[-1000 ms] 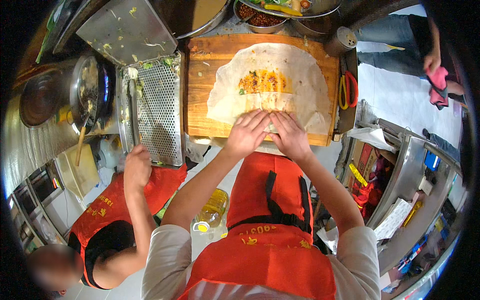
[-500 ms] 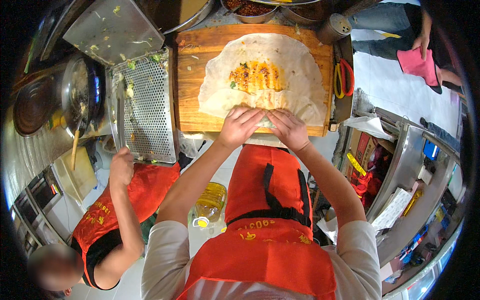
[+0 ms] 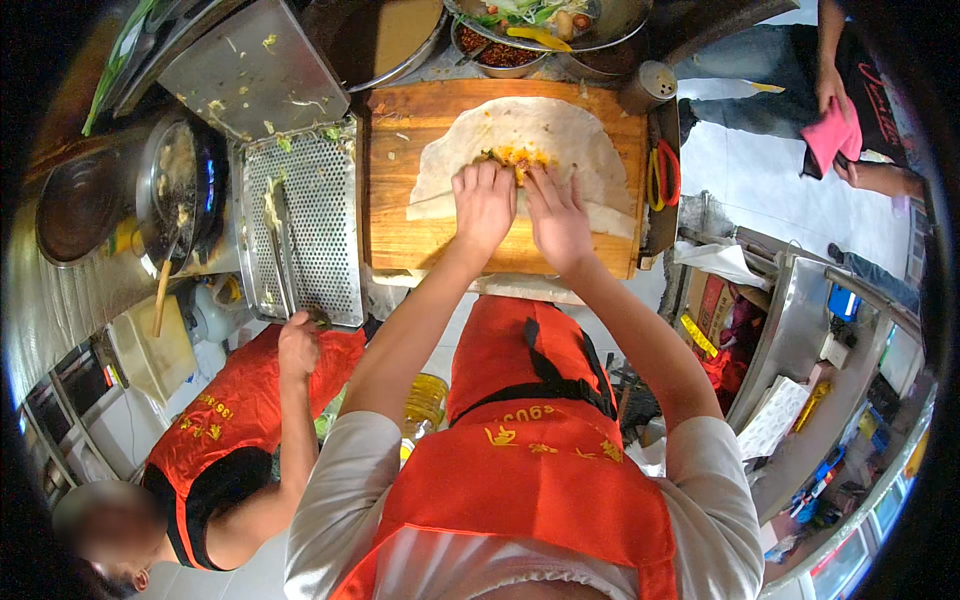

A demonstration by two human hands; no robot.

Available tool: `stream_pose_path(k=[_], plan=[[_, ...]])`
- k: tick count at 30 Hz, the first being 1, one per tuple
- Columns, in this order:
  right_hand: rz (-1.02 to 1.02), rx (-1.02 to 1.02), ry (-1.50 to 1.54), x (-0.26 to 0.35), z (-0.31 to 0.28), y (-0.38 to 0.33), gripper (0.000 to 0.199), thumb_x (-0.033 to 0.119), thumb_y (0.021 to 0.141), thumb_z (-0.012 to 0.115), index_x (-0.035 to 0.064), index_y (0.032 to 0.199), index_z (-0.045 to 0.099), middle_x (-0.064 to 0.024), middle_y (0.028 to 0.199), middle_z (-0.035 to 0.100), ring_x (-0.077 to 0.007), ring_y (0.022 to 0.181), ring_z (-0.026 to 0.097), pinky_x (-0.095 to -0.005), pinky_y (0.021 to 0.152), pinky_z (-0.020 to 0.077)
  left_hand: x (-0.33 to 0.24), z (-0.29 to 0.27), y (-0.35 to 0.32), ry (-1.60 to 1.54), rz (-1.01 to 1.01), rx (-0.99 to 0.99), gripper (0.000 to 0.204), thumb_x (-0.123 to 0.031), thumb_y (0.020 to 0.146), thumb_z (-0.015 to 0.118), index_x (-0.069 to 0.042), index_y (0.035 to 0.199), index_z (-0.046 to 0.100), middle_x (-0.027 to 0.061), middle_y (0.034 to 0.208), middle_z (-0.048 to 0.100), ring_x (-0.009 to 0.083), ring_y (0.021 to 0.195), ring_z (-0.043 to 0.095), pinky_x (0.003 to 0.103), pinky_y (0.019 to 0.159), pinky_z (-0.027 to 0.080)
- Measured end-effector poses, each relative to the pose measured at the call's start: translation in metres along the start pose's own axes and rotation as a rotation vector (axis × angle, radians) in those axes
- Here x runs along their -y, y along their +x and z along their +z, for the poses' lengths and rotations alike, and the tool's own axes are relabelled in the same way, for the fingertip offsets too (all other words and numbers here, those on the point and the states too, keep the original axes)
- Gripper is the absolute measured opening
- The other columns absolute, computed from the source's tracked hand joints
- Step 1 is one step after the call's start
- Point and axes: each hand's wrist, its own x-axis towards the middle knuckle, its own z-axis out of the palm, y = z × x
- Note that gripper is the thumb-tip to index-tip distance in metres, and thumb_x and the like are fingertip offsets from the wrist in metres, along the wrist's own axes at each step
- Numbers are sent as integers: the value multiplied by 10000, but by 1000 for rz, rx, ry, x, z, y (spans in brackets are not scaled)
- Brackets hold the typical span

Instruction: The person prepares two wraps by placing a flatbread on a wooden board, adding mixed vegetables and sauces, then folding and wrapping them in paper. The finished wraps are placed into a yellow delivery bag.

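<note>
A large pale flatbread (image 3: 590, 150) lies on the wooden board (image 3: 392, 135), its near side folded over. My left hand (image 3: 484, 205) and my right hand (image 3: 561, 218) rest side by side on this fold, fingers pointing away from me and bent over it, gripping the bread. Just beyond the fingertips shows a strip of orange-red sauce (image 3: 522, 157) with bits of green; the rest of it is hidden under the fold and my hands.
Left of the board stands a perforated metal tray (image 3: 325, 220), where a co-worker's hand (image 3: 298, 345) holds tongs (image 3: 282, 255). A wok (image 3: 172, 190) sits farther left. Bowls of chili (image 3: 500, 52) and vegetables (image 3: 545, 22) line the back; red-handled scissors (image 3: 670, 172) hang right.
Both hands have moved away from me across the board, carrying the fold over most of the sauce. The co-worker's hand and tongs have shifted right. My view has tilted, revealing the vegetable bowl.
</note>
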Motion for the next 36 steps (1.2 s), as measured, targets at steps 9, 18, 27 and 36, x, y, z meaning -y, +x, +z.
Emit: stream_pose_path(k=[9, 18, 27, 36], plan=[[-137, 49, 75, -13, 7, 16, 513, 403, 967, 507, 63, 1351, 535, -144, 1478, 438, -333, 1390, 367, -545, 1158, 218, 16, -39, -39, -578, -866, -153, 146, -158, 922, 597, -14, 932, 616, 123, 842, 643, 239, 751, 635, 379, 644, 494], [-225, 101, 68, -18, 5, 20, 496, 399, 918, 585, 116, 1323, 550, -118, 1324, 524, -307, 1275, 448, -477, 1106, 311, 51, -21, -28, -1173, -1511, -338, 245, -198, 894, 673, -76, 739, 529, 25, 624, 547, 111, 492, 460, 267, 426, 325], [-82, 47, 149, -11, -1, 13, 444, 297, 884, 641, 79, 1266, 576, -102, 1179, 542, -298, 1131, 491, -443, 994, 383, -13, -41, -19, -238, -271, -146, 173, -98, 838, 694, -5, 962, 619, 177, 1069, 640, 340, 1002, 606, 429, 889, 463], [1102, -448, 1182, 23, 4, -80, 244, 206, 927, 670, 18, 1039, 560, -64, 882, 600, -201, 837, 588, -337, 715, 493, -19, -17, -32, -222, -84, -44, 120, -96, 814, 699, -44, 874, 609, 118, 1136, 678, 357, 1170, 582, 455, 979, 453]])
